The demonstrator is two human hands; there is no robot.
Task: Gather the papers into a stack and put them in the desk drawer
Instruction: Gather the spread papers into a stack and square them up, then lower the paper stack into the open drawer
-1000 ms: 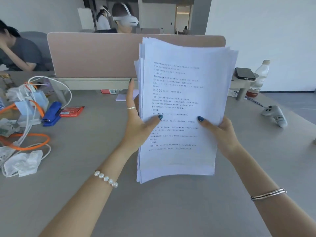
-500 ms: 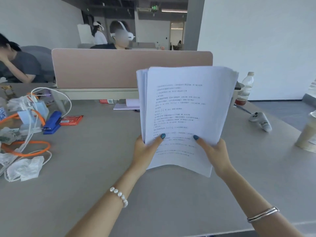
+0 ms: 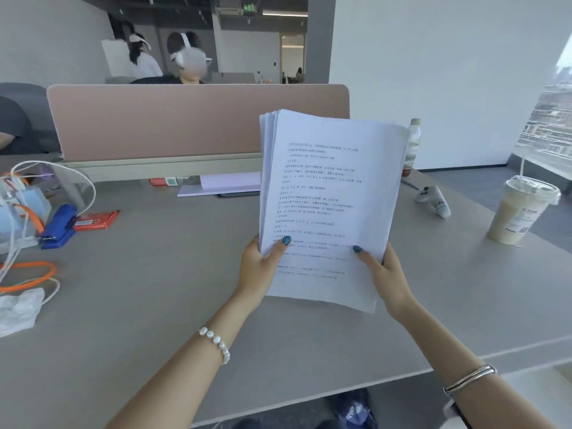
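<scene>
A thick stack of printed white papers (image 3: 328, 196) stands almost upright above the grey desk (image 3: 154, 305), its lower edge just over the desk top. My left hand (image 3: 263, 267) grips the stack's lower left edge, thumb on the front page. My right hand (image 3: 383, 274) holds the lower right edge in the same way. The sheets' left edges are slightly fanned at the top. No drawer is in view.
A pink partition (image 3: 185, 122) closes the desk's far side, with a lilac notebook (image 3: 223, 185) below it. A blue stapler (image 3: 60, 226), red box (image 3: 96, 219), cables and tissue lie left. A controller (image 3: 433, 199), bottle (image 3: 411, 147) and lidded drink cup (image 3: 520, 212) stand right.
The stack has come down from in front of the partition toward the desk and my hands have slid to its lower corners. The view has shifted right, which brings the drink cup into sight.
</scene>
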